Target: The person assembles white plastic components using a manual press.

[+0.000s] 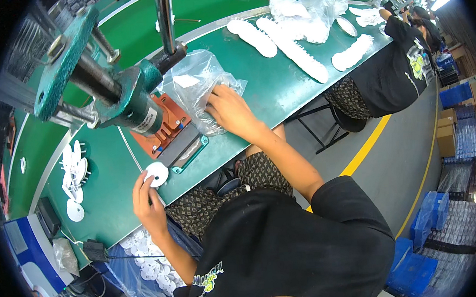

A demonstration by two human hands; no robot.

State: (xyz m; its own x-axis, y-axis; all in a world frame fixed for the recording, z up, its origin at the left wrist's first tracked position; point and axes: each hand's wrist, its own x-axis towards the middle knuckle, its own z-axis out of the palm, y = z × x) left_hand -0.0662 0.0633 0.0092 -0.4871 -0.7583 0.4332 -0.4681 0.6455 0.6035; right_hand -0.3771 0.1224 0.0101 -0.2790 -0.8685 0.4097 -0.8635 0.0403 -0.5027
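Observation:
My left hand (150, 205) pinches a white round disc (157, 174) with a small centre hole, over the near table edge. My right hand (229, 110) is at a clear plastic bag (198, 69), its fingers curled together in the bag's folds; whatever they hold is hidden. Between the hands stands a green hand press (131, 98) with a steel lever. Beneath its head sits an orange fixture (162, 120), with a dark grey block (178, 145) and a green bracket (192, 155) on the near side.
White discs and pronged parts (74, 169) lie at the left. Below the table, a blue-lined container (146, 257) holds many white discs. Rows of white parts (292, 50) and another plastic bag (324, 4) lie farther right, near a seated co-worker (388, 68).

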